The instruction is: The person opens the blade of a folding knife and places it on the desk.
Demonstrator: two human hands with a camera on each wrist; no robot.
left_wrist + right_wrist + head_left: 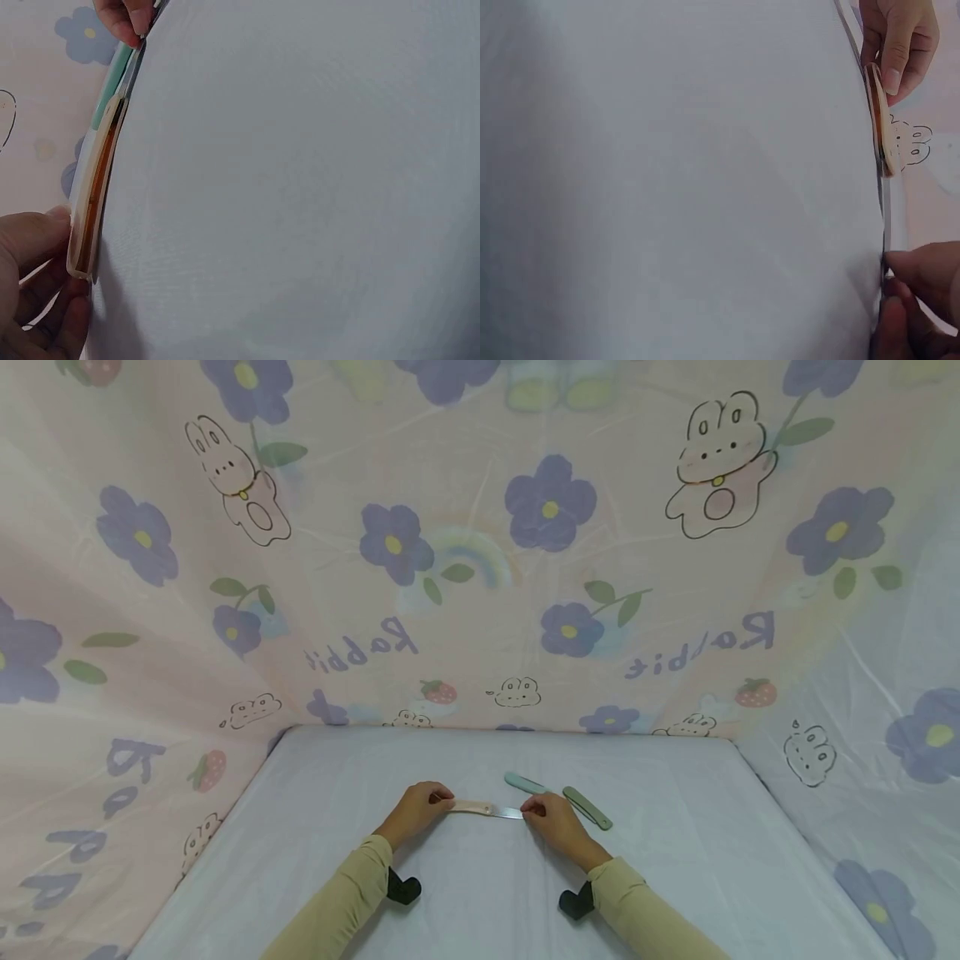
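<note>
A folding knife with a peach handle point(471, 807) lies stretched between the two hands, its metal blade point(506, 812) swung out. My left hand point(417, 808) pinches the butt of the handle between thumb and fingers. At the other end, my right hand point(558, 825) pinches the blade near its tip, and the fingertips hide that tip. The left wrist view shows the handle's slot point(94, 202), orange-brown inside, facing the camera. In the right wrist view the left thumb point(892, 71) presses on the handle's end.
Just beyond the right hand lie a pale teal folding knife point(525, 782) and a green folding knife point(587, 808), the green one folded. A white cloth covers the table point(360, 760). Printed fabric walls point(465, 635) rise at the back and both sides.
</note>
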